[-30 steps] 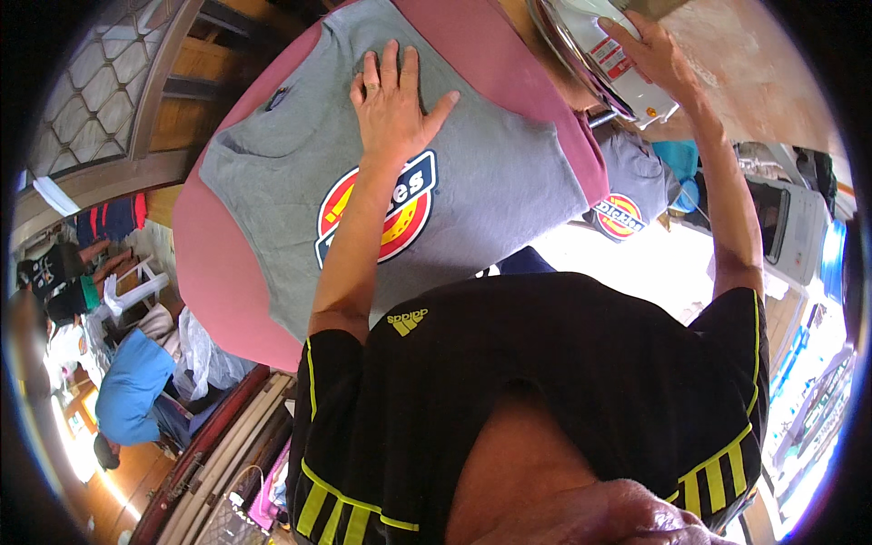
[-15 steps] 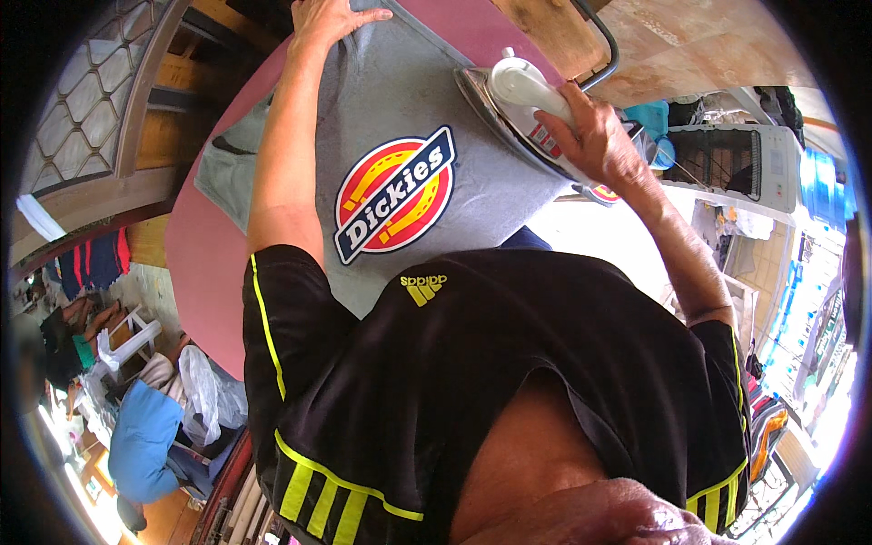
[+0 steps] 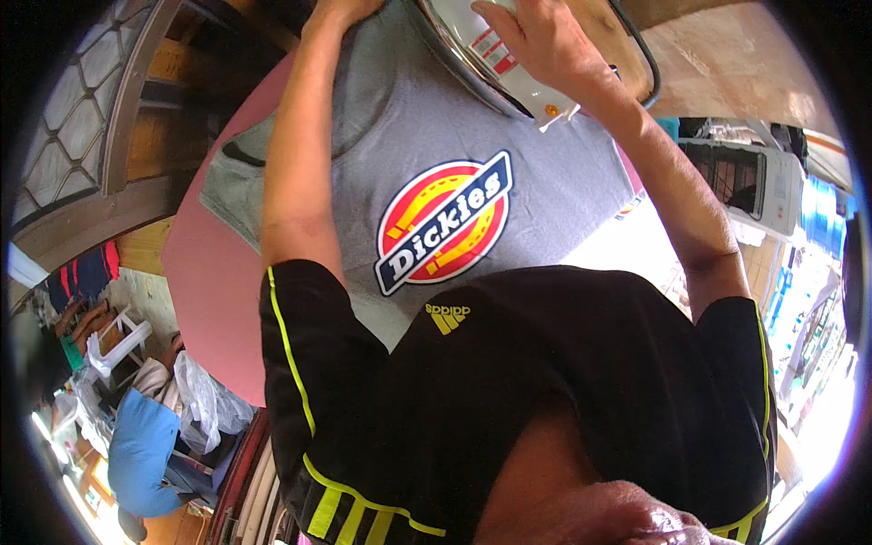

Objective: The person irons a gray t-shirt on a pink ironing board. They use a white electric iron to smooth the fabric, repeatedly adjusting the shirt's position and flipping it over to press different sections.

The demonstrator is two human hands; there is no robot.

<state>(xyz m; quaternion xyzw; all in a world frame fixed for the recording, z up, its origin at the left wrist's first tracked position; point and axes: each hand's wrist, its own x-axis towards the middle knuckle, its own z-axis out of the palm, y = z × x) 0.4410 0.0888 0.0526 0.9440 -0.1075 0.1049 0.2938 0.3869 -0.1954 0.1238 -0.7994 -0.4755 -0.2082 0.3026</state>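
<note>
One grey fabric shirt (image 3: 409,127) bearing a round red-and-yellow emblem (image 3: 443,222) lies across a rounded, pink cloth-covered ironing board (image 3: 211,291). The right hand (image 3: 554,45) now grips a white, silver-rimmed iron (image 3: 504,71) beyond the emblem, toward the board's far edge, bringing a different stretch of cloth beneath it; firm contact cannot be confirmed. Half a second earlier, the iron stood nearer the board's right edge, and the left hand (image 3: 352,9) showed an outstretched thumb; its fingers are now cropped, so whether they spread or pinch cannot be told.
</note>
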